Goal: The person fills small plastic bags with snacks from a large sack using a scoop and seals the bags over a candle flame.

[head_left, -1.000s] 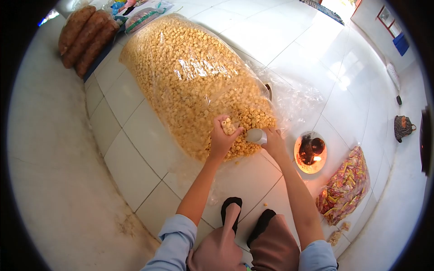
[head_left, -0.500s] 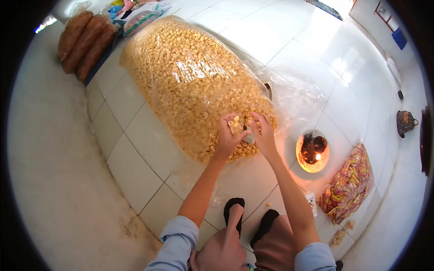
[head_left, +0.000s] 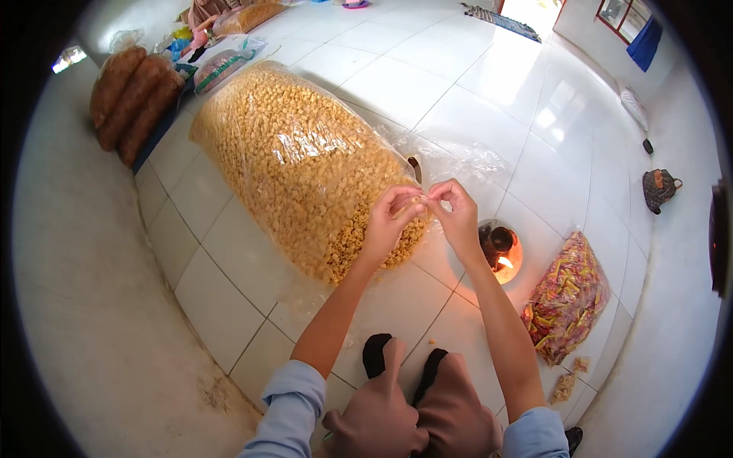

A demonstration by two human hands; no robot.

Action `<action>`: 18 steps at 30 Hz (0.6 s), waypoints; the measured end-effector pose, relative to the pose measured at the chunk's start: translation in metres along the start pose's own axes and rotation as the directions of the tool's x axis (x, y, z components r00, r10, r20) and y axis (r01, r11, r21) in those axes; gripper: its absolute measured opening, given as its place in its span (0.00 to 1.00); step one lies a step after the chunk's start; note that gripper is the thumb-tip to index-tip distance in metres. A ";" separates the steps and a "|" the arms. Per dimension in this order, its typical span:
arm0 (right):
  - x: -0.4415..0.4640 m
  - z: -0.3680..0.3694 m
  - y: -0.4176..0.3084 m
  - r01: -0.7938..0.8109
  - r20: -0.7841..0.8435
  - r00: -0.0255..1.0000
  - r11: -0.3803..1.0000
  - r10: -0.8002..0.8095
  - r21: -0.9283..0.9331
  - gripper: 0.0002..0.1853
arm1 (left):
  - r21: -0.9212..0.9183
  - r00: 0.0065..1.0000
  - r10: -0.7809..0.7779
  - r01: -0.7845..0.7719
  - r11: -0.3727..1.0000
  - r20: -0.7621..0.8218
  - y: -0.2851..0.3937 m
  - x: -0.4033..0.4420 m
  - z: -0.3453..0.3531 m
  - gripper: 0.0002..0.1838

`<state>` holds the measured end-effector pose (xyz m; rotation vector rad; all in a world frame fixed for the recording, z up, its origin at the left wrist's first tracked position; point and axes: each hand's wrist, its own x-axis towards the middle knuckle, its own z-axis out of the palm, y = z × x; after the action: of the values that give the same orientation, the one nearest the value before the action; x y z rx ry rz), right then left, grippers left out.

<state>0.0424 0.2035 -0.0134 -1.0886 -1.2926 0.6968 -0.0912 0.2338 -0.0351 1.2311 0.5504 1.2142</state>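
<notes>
A large clear bag of yellow snack pieces (head_left: 298, 160) lies on the tiled floor, its open end near my hands. Over that end, my left hand (head_left: 393, 217) is closed around a small clear packet (head_left: 416, 200), mostly hidden by the fingers. My right hand (head_left: 456, 210) pinches the packet's edge between thumb and finger, right beside the left one. Just right of my right wrist, a small flame burns on a plate (head_left: 513, 263) that carries a dark round pot or tin (head_left: 502, 239).
A bag of red and yellow packets (head_left: 569, 298) lies at the right, small snack packets (head_left: 563, 387) below it. Tall brown-filled bags (head_left: 130, 99) stand at the left wall. Another person (head_left: 205, 17) sits at the back left. A patterned bag (head_left: 659, 189) is at the right wall.
The pale scoop-like object has gone from view. My right hand has left the snack pieces and come up to the packet at my left hand. The view has tilted up and shifted.
</notes>
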 end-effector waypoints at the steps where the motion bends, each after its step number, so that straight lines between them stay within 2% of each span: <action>1: -0.001 -0.001 -0.001 -0.049 0.010 0.999 0.999 0.048 0.014 0.06 | 0.001 1.000 0.001 -0.001 1.000 0.000 0.000 0.000 -0.001 0.07; 3: 0.002 -0.011 -0.016 -0.074 0.003 0.997 0.997 0.074 0.018 0.08 | 0.086 0.997 -0.029 0.035 0.996 -0.074 0.008 0.006 0.007 0.04; 4: 0.001 -0.009 -0.020 -0.105 -0.012 0.994 0.993 0.105 0.055 0.11 | 0.085 0.997 -0.029 0.035 0.996 -0.074 0.007 0.006 0.008 0.04; 6: -0.002 -0.009 -0.025 -0.123 -0.035 0.991 0.988 0.127 0.089 0.13 | 0.071 0.977 0.014 0.001 0.997 -0.214 0.008 0.007 0.019 0.06; 9: -0.011 -0.007 -0.019 -0.040 -0.022 0.999 0.999 0.040 0.012 0.17 | -0.025 0.975 -0.032 0.027 0.999 -0.219 0.006 0.004 0.025 0.07; 10: -0.013 -0.008 -0.018 -0.100 -0.059 0.993 0.992 0.105 0.082 0.16 | -0.028 0.976 -0.036 0.031 0.999 -0.216 0.004 0.002 0.028 0.07; 12: -0.013 -0.010 -0.017 -0.155 -0.087 0.982 0.975 0.170 0.156 0.15 | -0.216 0.987 -0.052 0.018 0.976 -0.154 0.005 0.001 0.033 0.06; 14: -0.011 -0.017 -0.014 -0.242 -0.023 0.970 0.970 0.242 0.007 0.13 | -0.155 0.982 -0.027 -0.002 0.988 -0.188 0.006 -0.001 0.041 0.07; 16: -0.010 -0.020 -0.011 -0.263 -0.014 0.964 0.962 0.265 0.070 0.12 | -0.094 0.975 0.000 -0.022 0.995 -0.220 0.005 -0.002 0.043 0.08; 18: -0.010 -0.021 -0.010 -0.281 -0.003 0.959 0.950 0.284 0.134 0.10 | -0.161 0.980 -0.123 0.097 0.982 -0.159 0.004 -0.003 0.043 0.10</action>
<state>0.0592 0.1863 -0.0067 -1.1809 -1.0652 0.9686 -0.0569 0.2132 -0.0189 0.9620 0.6295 1.2485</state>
